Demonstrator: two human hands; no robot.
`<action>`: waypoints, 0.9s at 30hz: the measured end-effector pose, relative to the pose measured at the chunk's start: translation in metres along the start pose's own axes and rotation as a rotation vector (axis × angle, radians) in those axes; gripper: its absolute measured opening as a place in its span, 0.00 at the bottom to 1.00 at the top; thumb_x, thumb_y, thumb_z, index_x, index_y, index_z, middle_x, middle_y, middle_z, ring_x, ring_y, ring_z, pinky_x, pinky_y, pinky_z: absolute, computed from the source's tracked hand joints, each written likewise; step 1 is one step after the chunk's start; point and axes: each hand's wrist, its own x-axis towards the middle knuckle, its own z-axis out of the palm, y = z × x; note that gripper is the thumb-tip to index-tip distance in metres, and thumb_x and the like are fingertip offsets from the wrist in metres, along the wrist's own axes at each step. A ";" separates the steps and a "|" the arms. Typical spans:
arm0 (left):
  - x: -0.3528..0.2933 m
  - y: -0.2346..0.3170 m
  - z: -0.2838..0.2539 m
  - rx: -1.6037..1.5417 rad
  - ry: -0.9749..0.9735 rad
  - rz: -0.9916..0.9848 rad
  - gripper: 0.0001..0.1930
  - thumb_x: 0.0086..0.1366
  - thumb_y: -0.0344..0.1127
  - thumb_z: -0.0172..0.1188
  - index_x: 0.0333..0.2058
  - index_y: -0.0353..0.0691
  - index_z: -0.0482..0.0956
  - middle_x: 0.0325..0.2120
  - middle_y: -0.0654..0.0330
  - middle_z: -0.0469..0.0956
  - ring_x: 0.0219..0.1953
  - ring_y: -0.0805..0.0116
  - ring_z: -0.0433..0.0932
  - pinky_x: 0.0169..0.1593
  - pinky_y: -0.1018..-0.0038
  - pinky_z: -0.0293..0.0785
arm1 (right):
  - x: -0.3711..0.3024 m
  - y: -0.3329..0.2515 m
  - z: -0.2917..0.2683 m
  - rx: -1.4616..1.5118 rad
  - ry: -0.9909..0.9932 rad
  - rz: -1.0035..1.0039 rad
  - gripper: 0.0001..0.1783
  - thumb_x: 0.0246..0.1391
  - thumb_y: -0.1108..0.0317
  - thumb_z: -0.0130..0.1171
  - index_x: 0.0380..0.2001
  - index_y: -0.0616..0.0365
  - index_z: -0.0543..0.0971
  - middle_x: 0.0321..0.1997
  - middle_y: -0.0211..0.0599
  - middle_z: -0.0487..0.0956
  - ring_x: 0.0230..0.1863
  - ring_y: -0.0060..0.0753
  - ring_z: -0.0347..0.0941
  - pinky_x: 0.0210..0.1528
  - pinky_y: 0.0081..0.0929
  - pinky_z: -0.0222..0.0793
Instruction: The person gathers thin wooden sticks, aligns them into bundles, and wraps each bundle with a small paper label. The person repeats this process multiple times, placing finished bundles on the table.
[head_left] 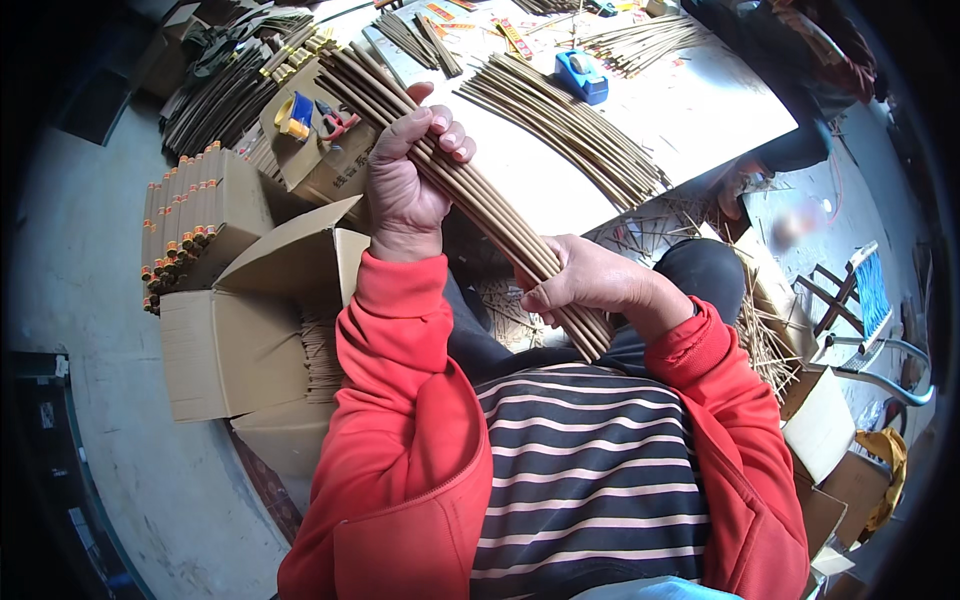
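Observation:
A bundle of long brown incense sticks (490,212) slants across in front of me, its upper end over the table's near left corner and its lower end above my lap. My left hand (412,185) is wrapped round the upper part, thumb and fingertips closed over the sticks. Lower down, my right hand (590,280) grips the same bundle near its bottom end, with the thumb on top. On the white table (735,105) beyond, a wide spread of loose incense sticks (570,130) lies side by side.
A blue tape dispenser (582,78) stands on the table. At left are an open carton (235,350), wrapped bundles with red bands (180,225), a tape roll (297,115) and red-handled pliers (338,122). A blue folding stool (872,290) is at right; another person (800,60) is at far right.

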 end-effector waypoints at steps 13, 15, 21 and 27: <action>0.019 0.003 0.049 0.358 0.029 0.266 0.16 0.55 0.25 0.57 0.44 0.40 0.67 0.21 0.61 0.70 0.21 0.70 0.71 0.26 0.72 0.72 | 0.021 -0.018 -0.008 -0.220 0.171 -0.109 0.15 0.43 0.72 0.64 0.34 0.62 0.71 0.26 0.28 0.73 0.27 0.23 0.69 0.33 0.21 0.68; 0.033 0.008 0.089 0.510 -0.088 0.386 0.20 0.54 0.22 0.57 0.46 0.35 0.65 0.23 0.58 0.72 0.22 0.70 0.73 0.28 0.73 0.74 | 0.023 -0.042 -0.012 -0.333 0.292 -0.319 0.16 0.42 0.71 0.64 0.36 0.61 0.72 0.26 0.31 0.73 0.29 0.23 0.70 0.34 0.23 0.68; 0.071 0.004 0.147 0.996 -0.214 0.498 0.25 0.54 0.21 0.56 0.51 0.33 0.61 0.23 0.57 0.73 0.25 0.70 0.74 0.31 0.76 0.72 | 0.036 -0.098 -0.041 -0.361 0.434 -0.526 0.16 0.40 0.70 0.62 0.34 0.60 0.71 0.27 0.35 0.73 0.31 0.27 0.69 0.36 0.26 0.67; 0.096 -0.013 0.129 1.009 -0.054 0.426 0.24 0.54 0.20 0.57 0.49 0.33 0.62 0.25 0.60 0.74 0.25 0.71 0.75 0.32 0.76 0.73 | 0.055 -0.087 -0.067 -0.401 0.542 -0.596 0.14 0.39 0.70 0.60 0.32 0.60 0.71 0.27 0.39 0.72 0.30 0.35 0.70 0.37 0.31 0.67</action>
